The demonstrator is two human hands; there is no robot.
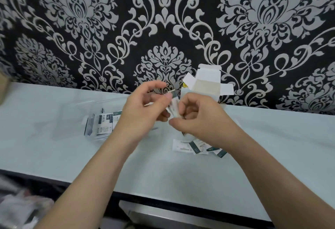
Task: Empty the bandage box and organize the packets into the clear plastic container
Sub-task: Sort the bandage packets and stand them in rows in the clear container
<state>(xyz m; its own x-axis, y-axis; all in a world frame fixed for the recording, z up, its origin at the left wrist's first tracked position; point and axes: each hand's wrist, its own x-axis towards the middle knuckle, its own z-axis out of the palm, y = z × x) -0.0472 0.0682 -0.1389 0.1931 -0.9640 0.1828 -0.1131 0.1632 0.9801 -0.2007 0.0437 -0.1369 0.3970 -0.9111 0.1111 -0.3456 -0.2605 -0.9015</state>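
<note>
We hold a small bundle of white paper bandage packets (173, 108) in the air between both hands, above the pale smooth countertop (54, 147). Our left hand (143, 109) pinches the bundle's upper end between thumb and fingertips. Our right hand (197, 118) curls its fingers round the lower end. How many packets are in the bundle we cannot tell.

The white cardboard bandage box (206, 85) stands upright just behind our hands, against the black-and-silver patterned wallpaper (272, 29). Its top flaps are open, but we cannot see whether anything is left inside. To the left, the clear plastic container (90, 125) sits on the countertop with some printed green-and-white packets (106, 121) inside it. More loose packets (199, 147) lie fanned on the countertop below our right wrist.

We judge these packets to be nearly weightless, thin and flexible. Their paper faces look smooth and will likely slide over one another, so a bundle held loosely will probably fan out or shed a packet. They should not break, but they will crease if we squeeze hard. The best hold looks to be a flat pinch across the broad faces, thumb on one side and fingers on the other, near the middle of the stack. Squaring the edges first should let the bundle go into the container as one block. The loose packets will probably need a fingertip slid under an edge to lift them.
</note>
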